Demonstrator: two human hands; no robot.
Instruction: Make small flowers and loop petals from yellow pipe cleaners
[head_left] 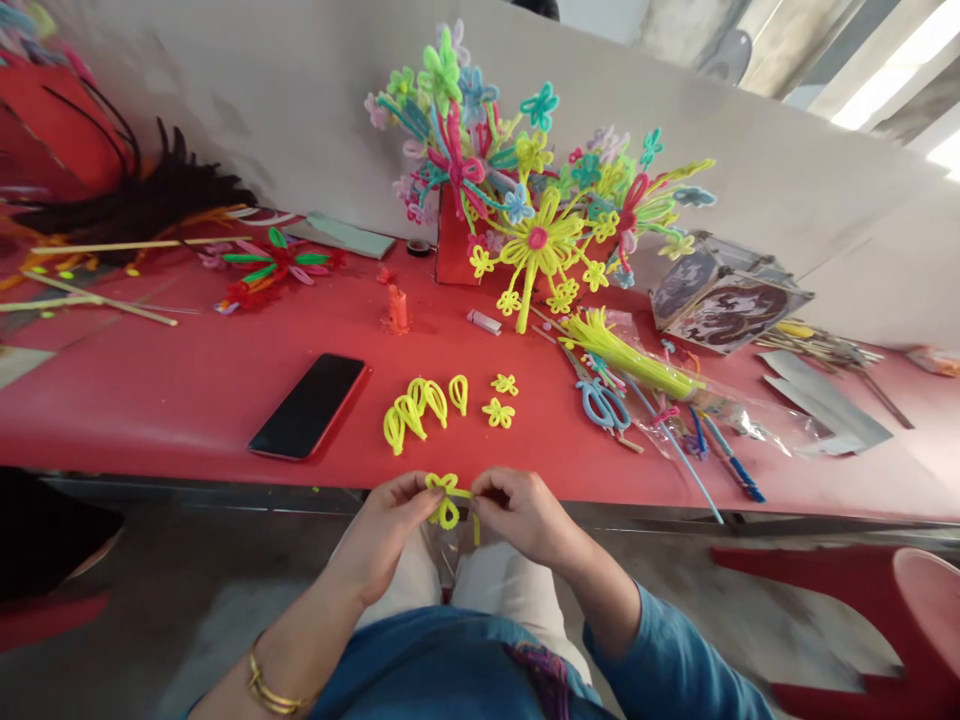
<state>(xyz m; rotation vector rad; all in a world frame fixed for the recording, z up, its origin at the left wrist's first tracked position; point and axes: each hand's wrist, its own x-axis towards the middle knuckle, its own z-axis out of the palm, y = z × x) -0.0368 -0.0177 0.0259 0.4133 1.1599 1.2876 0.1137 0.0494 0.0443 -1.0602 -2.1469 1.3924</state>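
Note:
My left hand (390,520) and my right hand (521,510) are held close together just below the red table's front edge (187,440). Both pinch a yellow pipe-cleaner flower (446,498) with small loops, the left on its looped part, the right on its loose end. On the table right above my hands lie several yellow pipe-cleaner loops (420,405) and two small yellow finished flowers (501,400).
A black phone (309,405) lies left of the loops. A bouquet of colourful pipe-cleaner flowers (525,190) stands at the back in a red holder. Blue scissors (602,403) and a bag of yellow pipe cleaners (637,360) lie right. A red chair (885,620) stands lower right.

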